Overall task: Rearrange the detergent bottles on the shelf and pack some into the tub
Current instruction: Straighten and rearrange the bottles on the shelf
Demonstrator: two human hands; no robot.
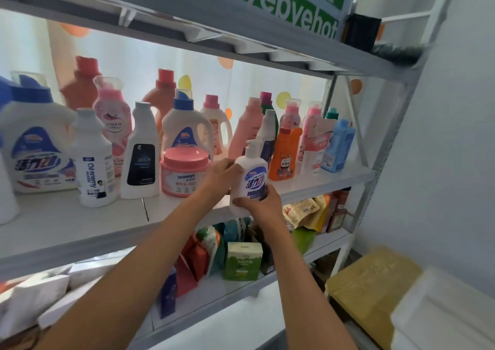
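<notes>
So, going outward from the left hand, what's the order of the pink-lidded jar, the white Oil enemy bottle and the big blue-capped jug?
1. The pink-lidded jar, just left of the left hand.
2. The Oil enemy bottle, further left at the shelf front.
3. The big blue-capped jug, at the far left.

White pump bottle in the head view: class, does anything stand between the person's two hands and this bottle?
Nothing visible does. Both hands already hold the white pump bottle at the shelf's front edge: the left hand grips its left side, the right hand wraps its lower part. The pink-lidded jar stands just to the left, behind the left hand.
</notes>
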